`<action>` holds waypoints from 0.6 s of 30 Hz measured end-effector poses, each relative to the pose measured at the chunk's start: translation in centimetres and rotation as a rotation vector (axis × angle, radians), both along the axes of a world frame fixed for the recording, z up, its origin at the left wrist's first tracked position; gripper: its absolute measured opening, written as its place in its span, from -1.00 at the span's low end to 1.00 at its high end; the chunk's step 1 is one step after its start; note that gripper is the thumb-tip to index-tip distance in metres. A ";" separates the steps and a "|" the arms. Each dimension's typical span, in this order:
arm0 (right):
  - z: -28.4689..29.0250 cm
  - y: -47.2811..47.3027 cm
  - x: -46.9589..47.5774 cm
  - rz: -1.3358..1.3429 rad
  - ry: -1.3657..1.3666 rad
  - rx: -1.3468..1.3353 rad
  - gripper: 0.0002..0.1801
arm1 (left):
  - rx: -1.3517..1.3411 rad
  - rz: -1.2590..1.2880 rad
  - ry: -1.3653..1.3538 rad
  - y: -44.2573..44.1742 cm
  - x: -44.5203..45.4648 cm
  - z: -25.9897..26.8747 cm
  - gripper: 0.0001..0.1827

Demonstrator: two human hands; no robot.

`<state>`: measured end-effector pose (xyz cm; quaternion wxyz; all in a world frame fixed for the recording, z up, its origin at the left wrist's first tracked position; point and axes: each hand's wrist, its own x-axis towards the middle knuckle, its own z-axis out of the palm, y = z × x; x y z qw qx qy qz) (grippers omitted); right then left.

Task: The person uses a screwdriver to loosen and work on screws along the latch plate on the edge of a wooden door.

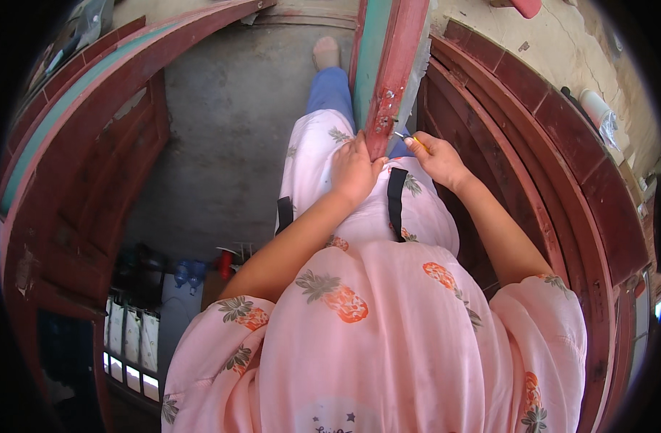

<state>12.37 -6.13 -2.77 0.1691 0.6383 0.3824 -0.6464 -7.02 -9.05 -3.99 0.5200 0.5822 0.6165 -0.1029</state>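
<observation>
A red-painted wooden door edge (384, 116) with a teal face (374, 54) extends away from my body, between my legs. Around its near part, my left hand (356, 166) rests with the fingers against the teal side and the thumb at the edge. My right hand (439, 161) grips what looks like a small screwdriver (409, 139) with a yellow and black handle. Its metal tip points at the right side of the door edge, just below a patch of chipped paint and small holes (385, 111). Whether the tip touches the wood, I cannot tell.
A dark red panelled door leaf (106, 157) stands at the left, and more red woodwork (525, 157) curves along the right. Grey concrete floor (216, 130) lies between. Blue plastic bottles (189, 273) are at lower left. A white roll (598, 107) sits at far right.
</observation>
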 end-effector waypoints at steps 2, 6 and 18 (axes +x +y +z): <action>0.1 -1.9 -0.6 -0.089 -0.017 -0.039 -0.53 | 0.072 0.003 -0.035 -0.2 0.1 0.1 -0.32; 1.3 -1.6 -2.9 -0.121 -0.183 -0.051 -0.49 | 0.062 0.008 -0.021 -0.3 -0.2 -0.1 -0.30; 0.0 -1.7 -1.1 0.192 -0.027 0.388 -0.62 | 0.067 -0.026 -0.036 0.0 -0.5 -0.5 -0.35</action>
